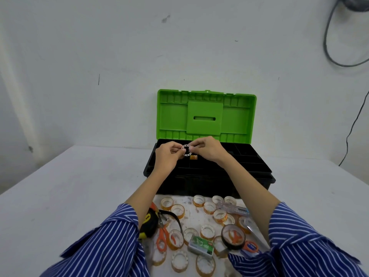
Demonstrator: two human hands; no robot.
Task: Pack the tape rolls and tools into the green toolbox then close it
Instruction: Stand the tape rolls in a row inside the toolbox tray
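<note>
Early stage, judging by the spread: nearly everything unpacked.

Far left of the pile: yellow-and-black tape measure (148, 224) lying by the left sleeve, just beside orange-handled scissors (162, 234). Neither packed.

Left hand (167, 156) raised over the open tray of the toolbox (209, 176), fingertips pinching the left edge of a small tape roll (186, 150). Right hand (207, 149) pinching the opposite edge of the same roll. Roll held face-on to the camera, above the tray's left-centre compartments, not yet let go. Looks like the placing step in hand.

Just below and right of the held roll: one small orange-tinted item (193, 157) already down in the tray, probably a roll; too small to confirm. Other compartments dark, contents unreadable.

Green lid (205, 114) standing upright against the wall, fully open. Closing not begun.

Centre to right, on the stained white cloth (191, 214) in front of the box: many clear tape rolls (207, 231) scattered, some touching. Green staple box (201, 245) among them. Larger black tape roll (233, 236) right of that. Clear-handled tool (233, 208) further back on the right; identity uncertain.

Remaining, by estimate: bulk of the rolls, all tools, then the lid.
</note>
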